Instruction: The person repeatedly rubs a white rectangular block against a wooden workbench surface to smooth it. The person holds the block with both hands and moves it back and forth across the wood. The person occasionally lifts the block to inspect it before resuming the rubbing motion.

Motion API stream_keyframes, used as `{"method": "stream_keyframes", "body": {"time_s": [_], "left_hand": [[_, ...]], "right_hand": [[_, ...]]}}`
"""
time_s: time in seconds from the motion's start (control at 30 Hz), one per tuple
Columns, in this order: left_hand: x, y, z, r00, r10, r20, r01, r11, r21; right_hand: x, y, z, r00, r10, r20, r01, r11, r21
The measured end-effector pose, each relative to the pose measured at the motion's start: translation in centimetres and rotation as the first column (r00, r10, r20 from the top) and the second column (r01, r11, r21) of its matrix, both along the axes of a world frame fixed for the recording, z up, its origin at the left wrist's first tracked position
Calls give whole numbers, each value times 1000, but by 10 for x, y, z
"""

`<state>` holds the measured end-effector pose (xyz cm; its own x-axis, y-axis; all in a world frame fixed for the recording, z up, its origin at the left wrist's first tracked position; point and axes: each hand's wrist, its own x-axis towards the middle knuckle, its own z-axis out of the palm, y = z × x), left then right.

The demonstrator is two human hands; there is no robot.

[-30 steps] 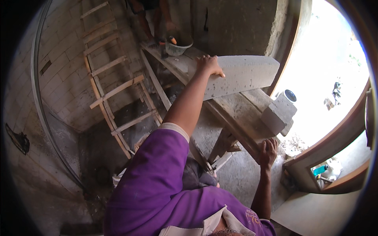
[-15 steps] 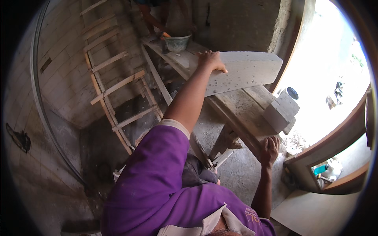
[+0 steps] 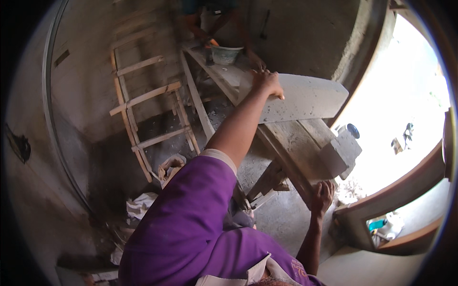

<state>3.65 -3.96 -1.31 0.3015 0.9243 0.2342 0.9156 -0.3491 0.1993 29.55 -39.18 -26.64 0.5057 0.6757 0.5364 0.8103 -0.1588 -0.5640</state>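
A long pale grey lightweight block [image 3: 307, 97] stands on its narrow side across the wooden planks [image 3: 291, 140] of a raised platform. My left hand [image 3: 268, 85] grips its upper edge near the left end, thumb on the near face and fingers over the far side. At the near end of the planks, my right hand [image 3: 323, 195] curls its fingers over the wood. A shorter grey block piece [image 3: 338, 155] sits just beyond that hand, with a dark round-ended cylinder [image 3: 353, 130] behind it.
At the far end of the planks, a co-worker [image 3: 210, 21] crouches by a grey-green bucket [image 3: 226, 56], one hand near the long block. A wooden ladder [image 3: 129, 109] leans at left. Bags [image 3: 141, 205] lie on the floor. A bright opening is at right.
The view has shifted, so the scene sits slightly lower. The co-worker's hand has come out beside the bucket, near my left hand. My hands keep their holds.
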Motion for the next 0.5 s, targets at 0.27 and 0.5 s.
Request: {"method": "stream_keyframes", "body": {"time_s": [0.27,0.5], "left_hand": [[-2,-14,6,1000,0,-18,0,1000,-1],[-3,-14,5,1000,-5,4,5,1000,0]], "right_hand": [[2,-1,5,1000,-2,-2,1,999,-53],[5,-2,10,1000,23,-1,-23,998,-66]]}}
